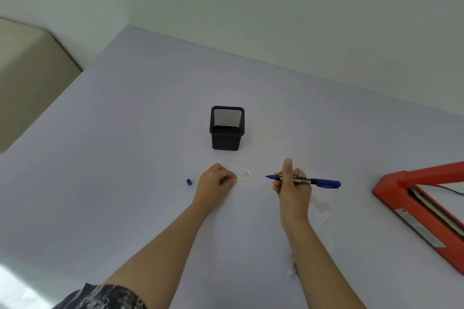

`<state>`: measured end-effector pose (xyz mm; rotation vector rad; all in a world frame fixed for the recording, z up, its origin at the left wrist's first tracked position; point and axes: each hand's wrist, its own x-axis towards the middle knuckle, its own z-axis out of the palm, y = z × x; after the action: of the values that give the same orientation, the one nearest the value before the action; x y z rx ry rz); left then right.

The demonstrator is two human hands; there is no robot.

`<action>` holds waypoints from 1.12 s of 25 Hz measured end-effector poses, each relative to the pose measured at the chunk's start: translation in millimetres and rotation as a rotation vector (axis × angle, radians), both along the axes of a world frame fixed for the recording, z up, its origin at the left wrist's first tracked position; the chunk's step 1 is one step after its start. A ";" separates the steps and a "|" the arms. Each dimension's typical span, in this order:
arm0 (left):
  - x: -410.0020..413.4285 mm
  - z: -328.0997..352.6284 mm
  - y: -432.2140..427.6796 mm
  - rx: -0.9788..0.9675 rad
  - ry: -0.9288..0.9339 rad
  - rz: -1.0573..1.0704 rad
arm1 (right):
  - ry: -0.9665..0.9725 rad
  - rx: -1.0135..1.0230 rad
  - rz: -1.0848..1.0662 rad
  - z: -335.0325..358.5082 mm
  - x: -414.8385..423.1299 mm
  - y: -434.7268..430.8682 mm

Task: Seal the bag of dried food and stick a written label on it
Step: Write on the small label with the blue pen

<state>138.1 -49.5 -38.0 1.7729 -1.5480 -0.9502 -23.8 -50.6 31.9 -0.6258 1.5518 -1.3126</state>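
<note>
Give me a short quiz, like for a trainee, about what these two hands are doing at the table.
1. True or false: the pen in the right hand has its writing tip covered.
2. What does the left hand pinch? A scissors; B the label; C a spoon.
3. Fill in: the blue cap lies on the table to the ___ of the left hand.
Key: 1 false; 2 B; 3 left.

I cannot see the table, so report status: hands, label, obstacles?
Left hand pinches label. Right hand holds uncapped pen. Bag not in view. Nothing between pen and label.
</note>
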 end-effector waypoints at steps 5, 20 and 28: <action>8.6 34.8 15.1 -0.186 -0.033 0.098 | -0.208 0.044 -0.079 31.6 -3.5 8.4; 40.4 42.5 59.5 -0.073 -0.294 0.164 | -0.044 -0.166 0.044 85.8 11.0 49.2; 46.6 26.5 47.2 0.103 -0.382 0.015 | -0.078 -0.099 0.013 77.7 10.5 66.5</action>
<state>184.7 -2.3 -11.5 2.1299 -1.7367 -0.7227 -13.2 15.8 109.6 -0.6378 1.4242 -1.3952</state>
